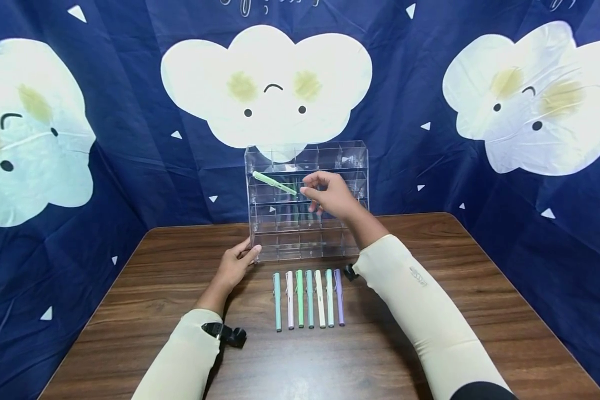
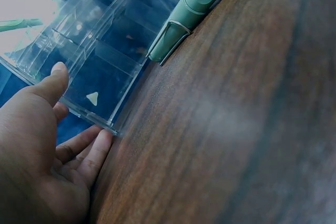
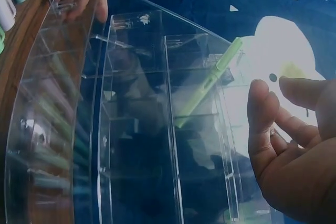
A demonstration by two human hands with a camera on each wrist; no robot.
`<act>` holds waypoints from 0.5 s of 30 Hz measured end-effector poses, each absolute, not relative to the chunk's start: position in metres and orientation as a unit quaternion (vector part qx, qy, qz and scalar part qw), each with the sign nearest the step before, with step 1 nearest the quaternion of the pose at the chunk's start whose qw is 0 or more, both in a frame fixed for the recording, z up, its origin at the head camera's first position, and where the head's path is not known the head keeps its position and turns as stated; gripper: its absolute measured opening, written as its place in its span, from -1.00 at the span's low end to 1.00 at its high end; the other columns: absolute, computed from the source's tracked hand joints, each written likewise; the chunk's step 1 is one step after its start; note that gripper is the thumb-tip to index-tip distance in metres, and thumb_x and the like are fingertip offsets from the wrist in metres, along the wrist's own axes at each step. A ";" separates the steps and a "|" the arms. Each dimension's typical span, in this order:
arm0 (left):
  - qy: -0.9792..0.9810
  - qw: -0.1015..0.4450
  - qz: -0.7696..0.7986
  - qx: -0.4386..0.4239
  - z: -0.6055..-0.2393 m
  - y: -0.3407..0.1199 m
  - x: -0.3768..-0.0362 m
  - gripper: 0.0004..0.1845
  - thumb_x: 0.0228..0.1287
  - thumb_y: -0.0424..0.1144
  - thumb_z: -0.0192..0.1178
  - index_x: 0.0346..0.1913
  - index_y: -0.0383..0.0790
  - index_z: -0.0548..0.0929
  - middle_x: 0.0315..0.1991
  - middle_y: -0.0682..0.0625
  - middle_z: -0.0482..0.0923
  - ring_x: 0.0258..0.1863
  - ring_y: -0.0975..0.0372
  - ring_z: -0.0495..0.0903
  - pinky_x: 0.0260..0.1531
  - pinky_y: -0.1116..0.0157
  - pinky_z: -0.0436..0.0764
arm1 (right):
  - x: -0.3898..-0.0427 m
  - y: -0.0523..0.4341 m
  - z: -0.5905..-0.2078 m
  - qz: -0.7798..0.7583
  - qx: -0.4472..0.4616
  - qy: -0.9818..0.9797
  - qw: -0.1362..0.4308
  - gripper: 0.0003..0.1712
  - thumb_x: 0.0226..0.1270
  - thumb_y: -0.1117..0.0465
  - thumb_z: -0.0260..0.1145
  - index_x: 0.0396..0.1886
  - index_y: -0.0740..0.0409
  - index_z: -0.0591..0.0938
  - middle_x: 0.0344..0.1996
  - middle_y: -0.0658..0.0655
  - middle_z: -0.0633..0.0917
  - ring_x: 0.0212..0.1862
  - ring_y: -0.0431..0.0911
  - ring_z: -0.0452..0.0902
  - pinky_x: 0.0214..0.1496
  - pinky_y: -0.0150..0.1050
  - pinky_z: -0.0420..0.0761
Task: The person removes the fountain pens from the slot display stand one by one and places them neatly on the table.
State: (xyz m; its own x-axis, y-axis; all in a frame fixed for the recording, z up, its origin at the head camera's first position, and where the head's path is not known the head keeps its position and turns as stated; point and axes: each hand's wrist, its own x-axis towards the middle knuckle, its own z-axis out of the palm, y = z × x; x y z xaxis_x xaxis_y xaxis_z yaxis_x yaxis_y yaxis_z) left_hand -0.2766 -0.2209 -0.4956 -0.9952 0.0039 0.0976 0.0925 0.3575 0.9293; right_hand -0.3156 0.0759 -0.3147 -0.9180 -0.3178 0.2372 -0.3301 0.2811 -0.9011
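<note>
A clear acrylic rack (image 1: 285, 224) with tiers of small compartments stands upright at the back of the table. My left hand (image 1: 235, 264) holds its lower left corner, thumb in front and fingers round the side and bottom edge. A light green pen (image 1: 274, 183) lies slanted across an upper tier, its left end higher; it also shows through the clear walls in the right wrist view. Just right of that pen is my right hand (image 1: 330, 194), thumb and forefinger bent towards each other with a gap and nothing between them (image 3: 294, 140).
Several capped pens lie side by side in front of the rack, among them a teal pen (image 1: 277, 303), a bright green pen (image 1: 300, 300) and a purple pen (image 1: 339, 298). A dark blue cloth (image 1: 405, 183) with clouds hangs close behind the wooden table (image 1: 130, 311).
</note>
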 end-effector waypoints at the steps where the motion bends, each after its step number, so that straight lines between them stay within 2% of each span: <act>1: -0.823 0.040 -0.566 -0.028 -0.496 -0.221 -0.277 -0.35 0.68 -0.03 0.25 0.67 -0.12 0.40 0.43 -0.35 0.61 0.25 0.00 0.70 0.21 0.16 0.81 | -0.318 0.072 -0.314 0.565 0.201 -0.800 0.004 -0.65 0.65 0.22 0.37 0.30 0.23 0.66 0.05 0.20 0.66 -0.45 -0.03 0.70 -0.45 -0.21 0.73; 5: -0.820 0.036 -0.571 -0.024 -0.496 -0.221 -0.276 -0.36 0.67 -0.03 0.27 0.66 -0.09 0.42 0.44 -0.33 0.61 0.27 -0.01 0.69 0.21 0.17 0.81 | -0.325 0.057 -0.309 0.568 0.194 -0.800 0.003 -0.63 0.65 0.22 0.38 0.32 0.19 0.65 0.17 0.22 0.64 -0.49 -0.03 0.68 -0.44 -0.14 0.76; 11: -0.815 0.030 -0.578 -0.021 -0.495 -0.221 -0.276 -0.36 0.66 -0.02 0.28 0.66 -0.03 0.43 0.46 -0.29 0.60 0.33 -0.08 0.67 0.23 0.14 0.81 | -0.338 0.037 -0.310 0.578 0.185 -0.795 0.013 -0.56 0.62 0.23 0.40 0.38 0.24 0.62 0.23 0.25 0.65 -0.53 0.01 0.68 -0.52 -0.26 0.71; 15: -0.819 0.032 -0.572 -0.023 -0.495 -0.222 -0.276 -0.36 0.67 0.00 0.26 0.67 -0.02 0.42 0.45 -0.30 0.60 0.28 -0.07 0.70 0.23 0.14 0.80 | -0.346 0.025 -0.313 0.572 0.180 -0.800 0.016 -0.53 0.63 0.21 0.39 0.41 0.23 0.61 0.25 0.25 0.64 -0.52 0.01 0.68 -0.48 -0.21 0.75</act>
